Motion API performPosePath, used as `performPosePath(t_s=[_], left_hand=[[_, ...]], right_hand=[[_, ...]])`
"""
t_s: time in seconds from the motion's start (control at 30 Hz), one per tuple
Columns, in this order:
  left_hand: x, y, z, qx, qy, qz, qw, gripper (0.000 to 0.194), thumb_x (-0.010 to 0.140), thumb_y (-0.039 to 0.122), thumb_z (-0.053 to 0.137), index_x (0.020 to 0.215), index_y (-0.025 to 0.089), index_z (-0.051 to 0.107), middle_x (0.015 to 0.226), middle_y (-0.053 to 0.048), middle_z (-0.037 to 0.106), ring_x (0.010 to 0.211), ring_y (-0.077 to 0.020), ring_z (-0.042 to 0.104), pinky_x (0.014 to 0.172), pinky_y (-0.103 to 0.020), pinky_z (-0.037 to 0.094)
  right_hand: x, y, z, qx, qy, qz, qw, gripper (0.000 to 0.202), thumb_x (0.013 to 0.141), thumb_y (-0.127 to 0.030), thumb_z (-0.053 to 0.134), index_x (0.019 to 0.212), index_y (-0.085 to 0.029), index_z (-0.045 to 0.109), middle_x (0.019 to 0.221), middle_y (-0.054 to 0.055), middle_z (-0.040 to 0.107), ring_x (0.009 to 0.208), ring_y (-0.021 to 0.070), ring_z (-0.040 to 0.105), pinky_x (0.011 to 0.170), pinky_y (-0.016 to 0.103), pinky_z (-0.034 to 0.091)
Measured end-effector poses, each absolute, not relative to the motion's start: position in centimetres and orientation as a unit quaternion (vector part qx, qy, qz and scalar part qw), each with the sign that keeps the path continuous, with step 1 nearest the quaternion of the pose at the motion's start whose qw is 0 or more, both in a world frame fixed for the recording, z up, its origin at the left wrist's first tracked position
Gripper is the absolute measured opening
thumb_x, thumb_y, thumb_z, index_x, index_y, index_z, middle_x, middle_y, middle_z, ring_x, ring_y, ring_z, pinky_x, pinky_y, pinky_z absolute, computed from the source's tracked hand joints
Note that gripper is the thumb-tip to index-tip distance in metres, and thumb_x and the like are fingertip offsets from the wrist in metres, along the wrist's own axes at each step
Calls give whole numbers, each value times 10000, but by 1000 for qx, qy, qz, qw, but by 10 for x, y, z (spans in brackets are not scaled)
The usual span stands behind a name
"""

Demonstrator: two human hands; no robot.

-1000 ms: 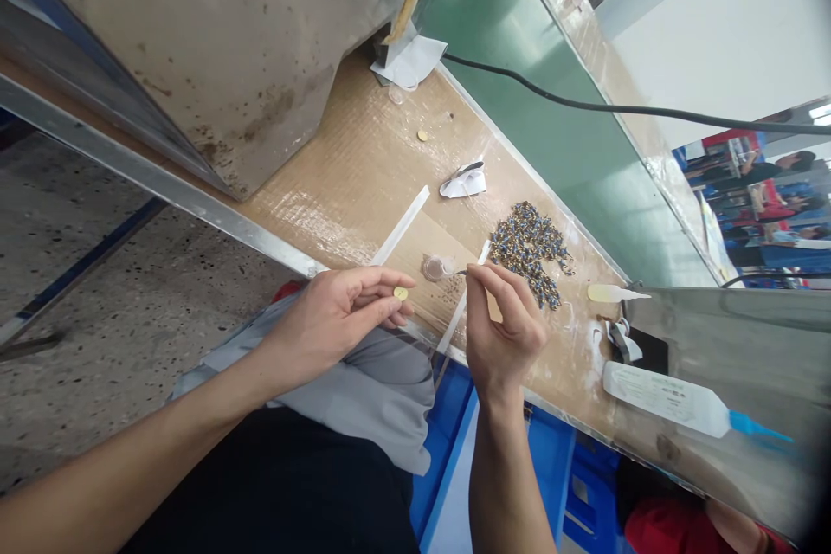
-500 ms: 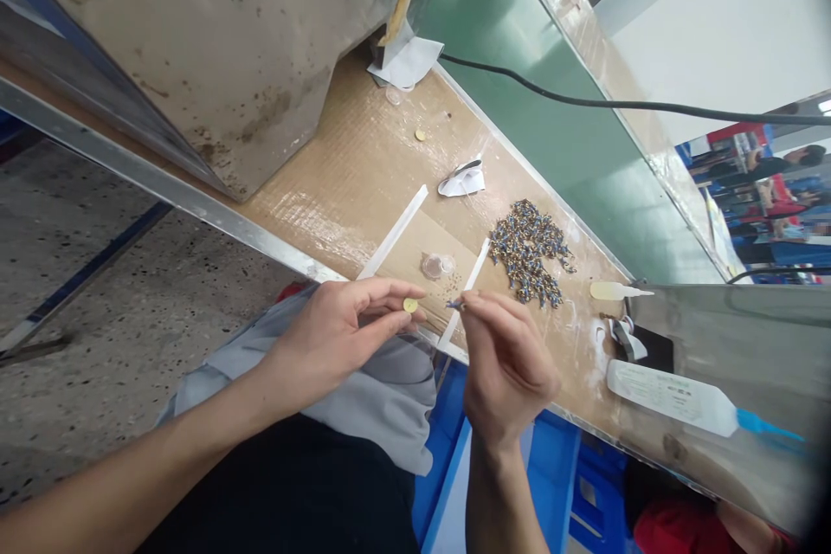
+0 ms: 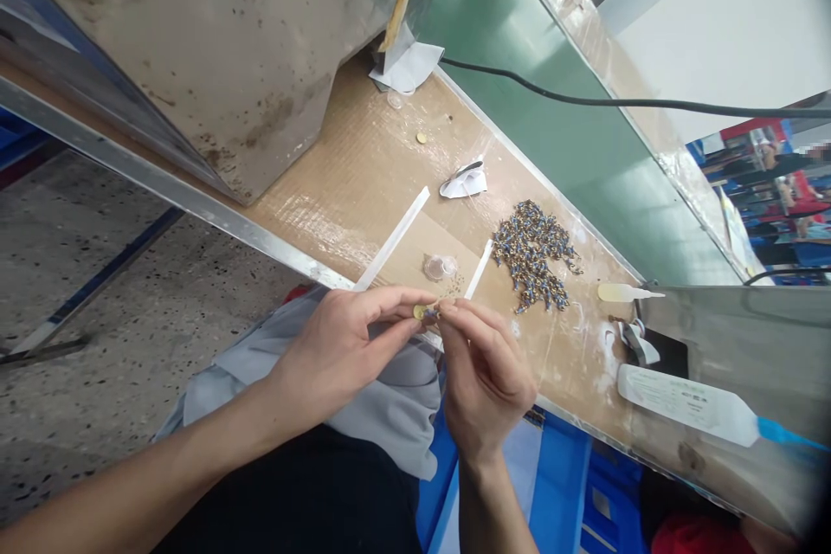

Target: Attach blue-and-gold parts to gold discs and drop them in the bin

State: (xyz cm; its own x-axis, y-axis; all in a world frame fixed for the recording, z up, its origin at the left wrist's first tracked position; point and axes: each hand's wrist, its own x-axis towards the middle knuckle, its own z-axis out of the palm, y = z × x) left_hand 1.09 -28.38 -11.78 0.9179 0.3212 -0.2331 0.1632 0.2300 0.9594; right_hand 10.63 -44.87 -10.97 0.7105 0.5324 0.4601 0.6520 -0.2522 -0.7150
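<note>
My left hand [image 3: 354, 338] pinches a small round yellow disc [image 3: 419, 312] between thumb and fingers. Close against it, my right hand [image 3: 484, 363] holds a tiny blue and gold piece [image 3: 431, 313] at its fingertips. The piece meets or nearly meets the disc; whether they touch I cannot tell. A pile of similar blue and gold pieces [image 3: 536, 255] lies to the right on the worktop. Just beyond my hands sits a small clear round dish [image 3: 440, 267], with tiny specks scattered beside it.
The brown worktop [image 3: 318, 208] carries white tape strips [image 3: 395, 235], a folded white wad [image 3: 464, 180] and another yellow disc [image 3: 421, 138]. At right lie a narrow-tipped tube [image 3: 620, 293] and a white bottle [image 3: 688, 402] with a blue nozzle. A black cable [image 3: 551, 93] crosses the green panel.
My hands have come together. The right one moved left, bringing the blue and gold piece from apart to right at the yellow disc. The view has shifted slightly.
</note>
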Motion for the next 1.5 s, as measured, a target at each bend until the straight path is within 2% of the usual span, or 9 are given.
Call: performPosePath(t_s=[0.23, 0.43, 0.7, 0.9, 1.13, 1.27, 1.5], left_hand=[[11, -285, -116, 631, 196, 63, 748, 273, 1071, 327, 763, 1320, 267, 857, 1251, -14, 901, 1123, -242, 882, 1018, -325, 724], [10, -285, -115, 657, 180, 82, 728, 288, 1071, 215, 737, 1330, 276, 848, 1244, 29, 902, 1107, -180, 881, 985, -230, 701], [7, -289, -116, 761, 165, 121, 615, 301, 1101, 184, 697, 1373, 246, 809, 1235, 32, 902, 1115, -171, 872, 930, -227, 665], [4, -290, -112, 785, 148, 135, 585, 292, 1101, 129, 677, 1342, 250, 788, 1205, 49, 900, 1077, -159, 871, 903, -231, 633], [1, -292, -110, 780, 167, 127, 590, 318, 1106, 155, 656, 1396, 255, 740, 1212, 40, 899, 1099, -165, 871, 922, -245, 631], [2, -293, -109, 760, 170, 126, 614, 263, 1088, 133, 659, 1275, 285, 763, 1148, 83, 903, 1027, -131, 874, 869, -217, 620], [-1, -296, -108, 735, 178, 117, 644, 328, 1019, 61, 667, 1204, 304, 787, 1094, 106, 900, 1031, -118, 872, 877, -185, 624]], right_hand=[[108, -448, -109, -787, -385, -64, 478, 293, 1034, -54, 800, 1193, -292, 863, 1159, 33, 857, 1031, 206, 840, 924, 346, 718], [107, -447, -108, -783, -401, -75, 469, 282, 1037, -42, 789, 1191, -266, 864, 1165, 41, 856, 1048, 199, 839, 944, 326, 705], [106, -450, -105, -782, -439, -108, 429, 321, 1033, -17, 776, 1233, -255, 855, 1175, 56, 856, 1045, 208, 844, 949, 335, 711], [106, -451, -108, -775, -459, -142, 410, 357, 1011, 11, 782, 1250, -245, 850, 1180, 61, 856, 1019, 214, 851, 929, 345, 722], [103, -454, -111, -756, -490, -175, 398, 498, 976, 55, 792, 1368, -251, 822, 1203, 71, 850, 1057, 247, 851, 908, 385, 738], [98, -457, -113, -752, -495, -183, 395, 470, 985, 28, 798, 1369, -243, 828, 1238, 82, 847, 1089, 274, 853, 897, 408, 759], [88, -458, -117, -742, -504, -199, 395, 466, 959, 67, 804, 1353, -180, 827, 1259, 115, 842, 1126, 302, 851, 909, 426, 774]])
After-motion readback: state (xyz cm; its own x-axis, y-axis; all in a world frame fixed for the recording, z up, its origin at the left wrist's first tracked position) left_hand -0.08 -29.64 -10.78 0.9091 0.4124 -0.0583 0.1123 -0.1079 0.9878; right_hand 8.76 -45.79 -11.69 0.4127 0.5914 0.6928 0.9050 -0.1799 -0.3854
